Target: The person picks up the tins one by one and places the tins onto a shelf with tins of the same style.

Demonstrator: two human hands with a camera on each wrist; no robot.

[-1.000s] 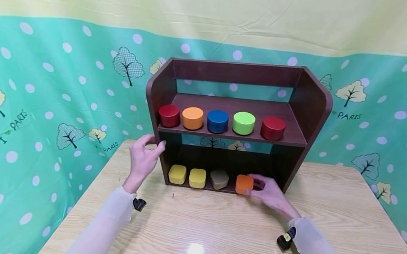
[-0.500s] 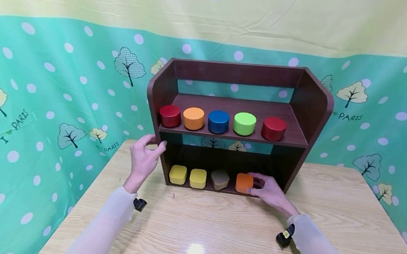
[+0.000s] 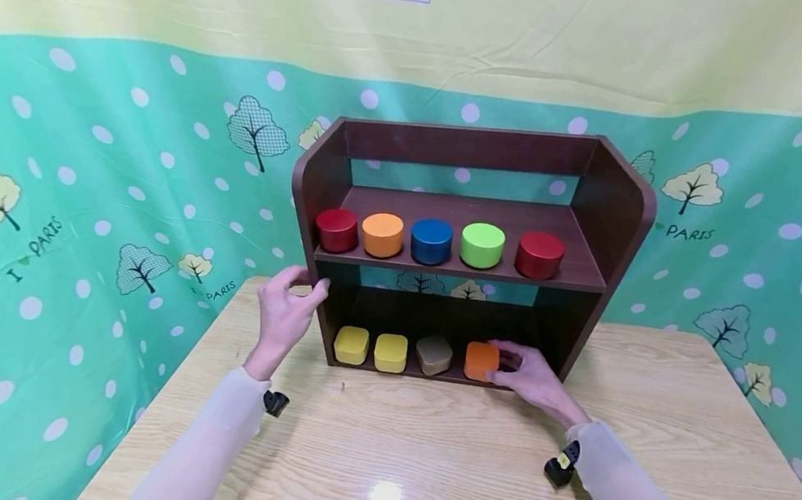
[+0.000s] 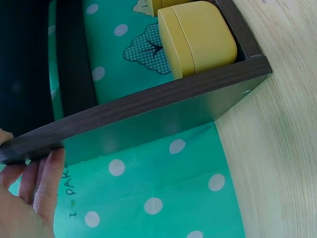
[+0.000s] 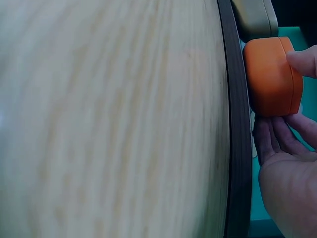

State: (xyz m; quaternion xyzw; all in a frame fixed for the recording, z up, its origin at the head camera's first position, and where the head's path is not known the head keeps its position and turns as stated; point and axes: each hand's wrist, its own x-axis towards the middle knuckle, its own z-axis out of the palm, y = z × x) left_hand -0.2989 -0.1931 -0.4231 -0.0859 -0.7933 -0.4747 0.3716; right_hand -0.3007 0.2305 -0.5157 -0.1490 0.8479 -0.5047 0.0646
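Observation:
A dark brown two-tier shelf [image 3: 464, 148] stands on the table. My left hand [image 3: 280, 315] grips its left side panel [image 4: 148, 101], with the thumb on the inner face and the fingers on the outer face. At the right of the lower tier, my right hand [image 3: 533, 378] holds an orange rounded-square box [image 3: 481, 361] between thumb and fingers. The right wrist view has the orange box [image 5: 271, 77] just behind the shelf's front edge. To its left sit a grey-brown angular box [image 3: 433, 356] and two yellow rounded boxes, one near the middle [image 3: 391, 354] and one farther left [image 3: 351, 346].
Along the upper tier stands a row of round tins: dark red [image 3: 337, 231], orange [image 3: 382, 235], blue [image 3: 431, 243], green [image 3: 481, 246] and another dark red [image 3: 539, 257]. A patterned cloth [image 3: 126, 120] hangs behind the light wooden table [image 3: 333, 457].
In the first half second my right hand shifts the orange box slightly back onto the lower tier; afterwards it stays put. My left hand keeps its place on the side panel.

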